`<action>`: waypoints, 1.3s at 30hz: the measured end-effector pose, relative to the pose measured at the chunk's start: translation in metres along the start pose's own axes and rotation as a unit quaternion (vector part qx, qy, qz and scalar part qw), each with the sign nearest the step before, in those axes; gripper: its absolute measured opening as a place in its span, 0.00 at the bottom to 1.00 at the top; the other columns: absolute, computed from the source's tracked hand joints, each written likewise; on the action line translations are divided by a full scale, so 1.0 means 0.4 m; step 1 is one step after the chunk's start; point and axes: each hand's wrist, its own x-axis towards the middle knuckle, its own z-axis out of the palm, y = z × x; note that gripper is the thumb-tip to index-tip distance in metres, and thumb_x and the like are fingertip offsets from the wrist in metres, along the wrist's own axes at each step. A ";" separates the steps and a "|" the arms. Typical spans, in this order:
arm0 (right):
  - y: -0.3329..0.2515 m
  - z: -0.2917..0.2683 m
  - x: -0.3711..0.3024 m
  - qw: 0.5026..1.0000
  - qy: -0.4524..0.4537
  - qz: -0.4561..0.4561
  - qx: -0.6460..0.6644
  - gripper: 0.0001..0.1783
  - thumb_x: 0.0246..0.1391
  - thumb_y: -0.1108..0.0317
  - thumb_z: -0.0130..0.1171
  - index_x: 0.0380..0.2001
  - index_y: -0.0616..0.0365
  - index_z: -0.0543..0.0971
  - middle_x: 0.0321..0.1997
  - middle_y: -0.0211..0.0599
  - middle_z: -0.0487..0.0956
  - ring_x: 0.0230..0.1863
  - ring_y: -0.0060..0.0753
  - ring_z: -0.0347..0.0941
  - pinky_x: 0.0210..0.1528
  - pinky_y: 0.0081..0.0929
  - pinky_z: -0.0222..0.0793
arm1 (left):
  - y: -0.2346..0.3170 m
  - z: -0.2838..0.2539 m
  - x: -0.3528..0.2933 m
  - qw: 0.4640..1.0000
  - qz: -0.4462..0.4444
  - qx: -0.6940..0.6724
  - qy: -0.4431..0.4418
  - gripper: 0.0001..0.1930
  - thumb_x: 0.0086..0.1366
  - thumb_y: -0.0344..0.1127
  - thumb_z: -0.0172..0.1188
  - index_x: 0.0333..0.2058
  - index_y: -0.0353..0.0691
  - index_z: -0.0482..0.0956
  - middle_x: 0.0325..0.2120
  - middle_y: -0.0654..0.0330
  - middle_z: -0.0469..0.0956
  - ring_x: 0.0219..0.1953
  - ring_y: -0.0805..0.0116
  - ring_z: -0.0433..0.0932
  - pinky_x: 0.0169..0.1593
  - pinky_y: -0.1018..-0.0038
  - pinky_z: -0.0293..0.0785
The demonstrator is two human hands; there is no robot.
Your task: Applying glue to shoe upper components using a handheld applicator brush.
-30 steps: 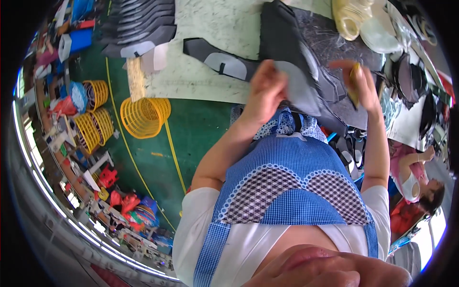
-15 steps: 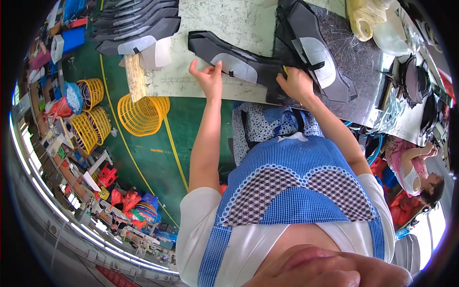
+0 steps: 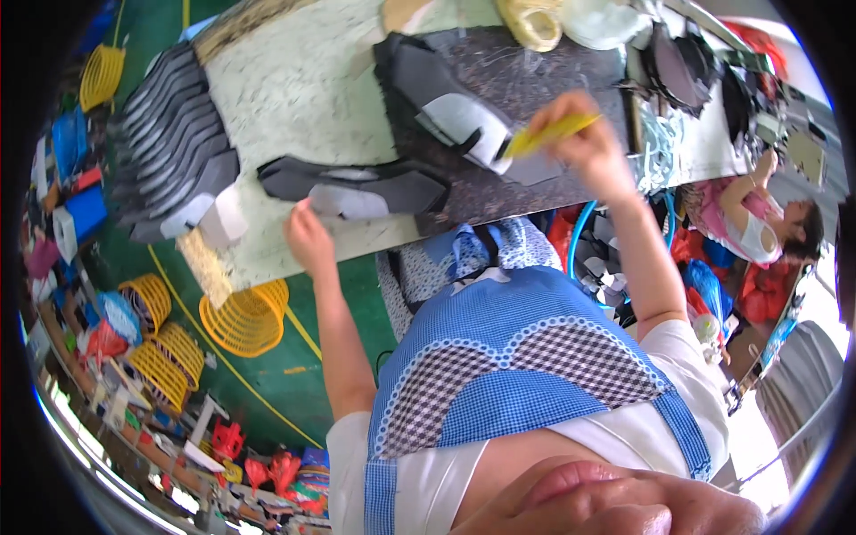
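Note:
My left hand (image 3: 309,237) pinches the near edge of a long, curved black panel (image 3: 406,189) with a light grey patch. The panel lies across the pale tabletop, its right end on a dark cutting board (image 3: 548,71). Raised over the right side of that board, my right hand (image 3: 588,147) is closed round a flat yellow tool (image 3: 557,132). Motion blurs the hand and the tool, and the tool's kind cannot be made out. Left of the tool, similar dark panels (image 3: 441,89) with a light grey patch lie in a pile on the board.
Overlapping dark panels (image 3: 169,143) line the table's left end, beside a pale block (image 3: 223,218). A yellow roll (image 3: 535,22) and a clear bowl (image 3: 602,22) stand at the back. Yellow baskets (image 3: 245,319) sit on the green floor. Another person (image 3: 740,209) works at the right.
My right hand has left the panel's right end and lifted rightward with the yellow tool. My left hand has closed on the panel's near edge. The view has shifted and turned.

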 end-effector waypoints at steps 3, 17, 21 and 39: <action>0.014 -0.262 0.103 0.938 0.269 -0.124 -0.181 0.16 0.61 0.59 0.55 0.39 0.64 0.78 0.28 0.36 0.81 0.28 0.21 0.78 0.33 0.18 0.73 | 0.147 -0.010 0.048 0.986 -0.029 -0.162 -0.007 0.10 0.68 0.36 0.52 0.44 0.39 0.76 0.33 0.59 0.77 0.34 0.69 0.76 0.38 0.75 0.71; 0.133 -0.382 0.362 0.982 0.186 -0.019 -0.022 0.22 0.62 0.55 0.52 0.44 0.66 0.77 0.35 0.38 0.80 0.31 0.23 0.77 0.35 0.18 0.76 | 0.519 0.211 0.077 0.785 -0.212 -0.546 -0.204 0.34 0.54 0.29 0.70 0.55 0.33 0.60 0.37 0.57 0.69 0.34 0.74 0.71 0.39 0.78 0.72; 0.060 -0.147 0.300 0.978 -0.176 0.109 0.009 0.21 0.56 0.57 0.60 0.40 0.68 0.77 0.42 0.45 0.79 0.41 0.34 0.79 0.50 0.25 0.77 | 0.520 0.195 0.079 0.783 -0.227 -0.542 -0.202 0.35 0.53 0.28 0.70 0.56 0.36 0.57 0.37 0.57 0.68 0.34 0.75 0.70 0.38 0.79 0.72; 0.142 -0.235 0.084 0.968 -0.015 -0.024 -0.249 0.13 0.52 0.62 0.62 0.30 0.64 0.78 0.24 0.34 0.79 0.26 0.20 0.75 0.30 0.20 0.72 | 0.512 0.160 0.087 0.956 0.036 -0.267 -0.113 0.20 0.52 0.38 0.72 0.35 0.33 0.72 0.30 0.61 0.67 0.32 0.69 0.67 0.39 0.73 0.68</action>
